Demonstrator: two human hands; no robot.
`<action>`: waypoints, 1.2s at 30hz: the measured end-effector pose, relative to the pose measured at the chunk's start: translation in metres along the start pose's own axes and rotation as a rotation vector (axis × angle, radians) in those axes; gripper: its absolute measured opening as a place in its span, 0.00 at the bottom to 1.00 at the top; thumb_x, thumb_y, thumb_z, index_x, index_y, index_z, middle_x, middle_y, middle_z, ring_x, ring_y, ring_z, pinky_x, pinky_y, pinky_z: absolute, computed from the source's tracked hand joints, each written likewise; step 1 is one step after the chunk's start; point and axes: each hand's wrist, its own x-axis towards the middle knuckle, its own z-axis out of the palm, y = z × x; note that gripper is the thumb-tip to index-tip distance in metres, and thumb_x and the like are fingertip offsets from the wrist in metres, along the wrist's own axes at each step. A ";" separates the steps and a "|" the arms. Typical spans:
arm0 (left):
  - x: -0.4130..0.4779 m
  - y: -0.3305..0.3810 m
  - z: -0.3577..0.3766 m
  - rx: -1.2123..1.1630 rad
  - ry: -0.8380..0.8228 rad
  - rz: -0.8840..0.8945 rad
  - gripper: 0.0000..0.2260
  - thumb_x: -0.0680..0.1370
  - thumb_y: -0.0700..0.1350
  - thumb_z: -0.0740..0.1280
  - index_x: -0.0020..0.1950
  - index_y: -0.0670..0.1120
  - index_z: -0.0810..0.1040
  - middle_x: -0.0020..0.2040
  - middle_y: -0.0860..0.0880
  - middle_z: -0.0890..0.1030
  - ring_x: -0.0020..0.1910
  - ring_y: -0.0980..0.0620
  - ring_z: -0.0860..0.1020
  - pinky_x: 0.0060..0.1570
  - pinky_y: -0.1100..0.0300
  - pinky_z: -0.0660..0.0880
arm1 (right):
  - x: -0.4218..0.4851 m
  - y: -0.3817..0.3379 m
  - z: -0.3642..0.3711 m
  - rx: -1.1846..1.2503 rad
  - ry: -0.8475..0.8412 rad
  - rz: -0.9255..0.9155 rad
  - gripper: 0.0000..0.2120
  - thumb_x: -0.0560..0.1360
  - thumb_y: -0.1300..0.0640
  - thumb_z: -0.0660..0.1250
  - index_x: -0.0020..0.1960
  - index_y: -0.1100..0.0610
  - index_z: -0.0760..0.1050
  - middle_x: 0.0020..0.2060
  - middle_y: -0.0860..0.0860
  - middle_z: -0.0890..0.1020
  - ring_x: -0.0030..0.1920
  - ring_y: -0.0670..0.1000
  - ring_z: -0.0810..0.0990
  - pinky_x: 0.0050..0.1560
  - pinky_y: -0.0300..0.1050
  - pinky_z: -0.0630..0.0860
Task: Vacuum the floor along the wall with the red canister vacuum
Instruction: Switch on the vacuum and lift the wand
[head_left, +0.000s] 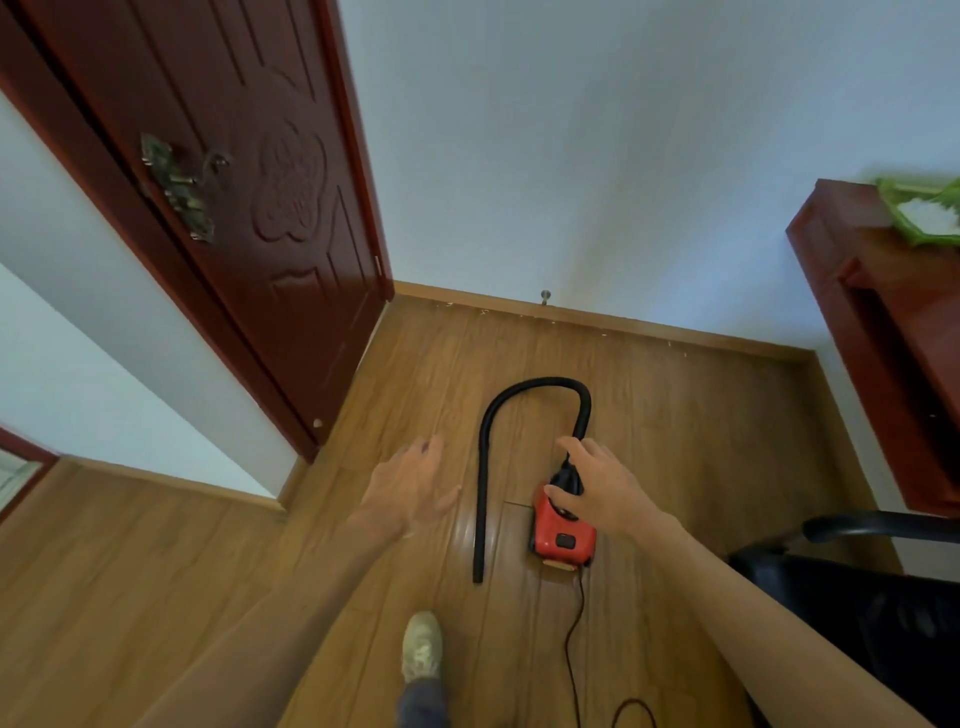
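The red canister vacuum (563, 530) is made of glossy moulded plastic, and its hose (485, 457) of matt black plastic. The floor (701, 441) beneath it is laid in smooth, varnished wood planks, and a sheen is caught just beside the vacuum. Beyond the vacuum, the wall (571, 156) is finished in matt pale paint and edged by a wood skirting board (649, 325). Left of the vacuum, a dark lacquered wood door (291, 208) with carved relief is fitted with a tarnished metal handle (179, 184).
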 end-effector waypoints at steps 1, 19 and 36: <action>0.010 -0.004 0.001 -0.001 -0.016 -0.003 0.32 0.79 0.60 0.62 0.76 0.46 0.59 0.69 0.46 0.71 0.64 0.48 0.74 0.58 0.53 0.77 | 0.010 0.000 0.001 0.007 -0.005 0.001 0.34 0.78 0.43 0.67 0.78 0.55 0.59 0.67 0.52 0.73 0.66 0.53 0.71 0.64 0.49 0.74; 0.262 -0.101 -0.015 0.040 -0.164 0.329 0.22 0.78 0.59 0.62 0.65 0.46 0.69 0.56 0.47 0.76 0.50 0.49 0.77 0.46 0.53 0.79 | 0.222 -0.011 0.018 0.146 0.010 0.277 0.29 0.78 0.44 0.68 0.73 0.56 0.65 0.62 0.54 0.76 0.61 0.55 0.75 0.58 0.47 0.72; 0.331 -0.046 0.008 0.194 -0.311 0.560 0.21 0.79 0.58 0.61 0.66 0.46 0.66 0.59 0.46 0.74 0.55 0.47 0.75 0.44 0.55 0.74 | 0.213 0.036 0.043 0.327 0.064 0.506 0.31 0.79 0.42 0.66 0.77 0.53 0.62 0.66 0.53 0.74 0.65 0.54 0.73 0.64 0.49 0.72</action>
